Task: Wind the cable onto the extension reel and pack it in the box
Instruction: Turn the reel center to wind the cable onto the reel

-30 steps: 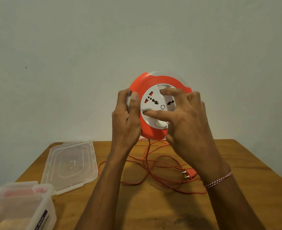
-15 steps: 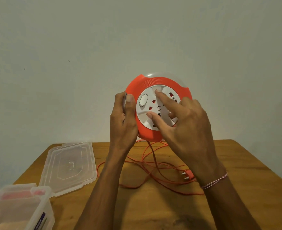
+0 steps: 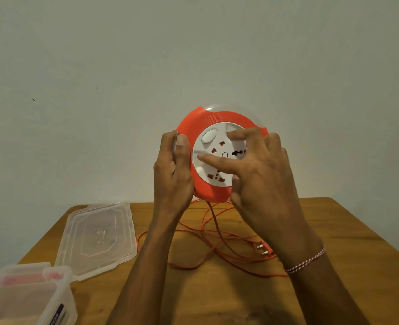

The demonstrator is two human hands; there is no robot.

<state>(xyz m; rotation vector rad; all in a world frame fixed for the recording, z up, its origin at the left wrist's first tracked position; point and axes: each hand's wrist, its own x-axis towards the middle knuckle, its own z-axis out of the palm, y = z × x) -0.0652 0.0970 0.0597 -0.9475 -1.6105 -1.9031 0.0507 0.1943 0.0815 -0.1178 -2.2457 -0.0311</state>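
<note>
box (image 3: 27,299): sitting open at the near-left corner of the counter (image 3: 217,296), clear plastic, partly cut off by the frame edge; something pinkish is showing through the wall, too blurred to identify.
lid (image 3: 97,238): lying flat on the counter just behind the box, clear, its near corner touching or almost touching the box rim.
cable (image 3: 208,249): lying in loose orange loops on the counter between the two forearms; one strand is running up from the loops to the reel's bottom edge.
plug (image 3: 264,249): two-pin, orange, lying at the right end of the loops, pins pointing left, near the right wrist.
bracelet (image 3: 306,261): red-and-white thread, sitting on the right wrist.
left hand (image 3: 172,174): gripping the reel by its left rim, thumb lying over the front edge, fingers wrapping behind.
right hand (image 3: 259,170): not closing on anything, fingers spreading; index fingertip is pressing across the white socket face, another finger is touching the face's upper part, palm covering the reel's right side.
reel (image 3: 193,127): being held upright in the air above the counter's far edge, face towards the camera; orange ring around a white centre with sockets and an oval white button at upper left. Well apart from the box.
wall (image 3: 193,55): plain, pale, filling the background behind the reel.
</note>
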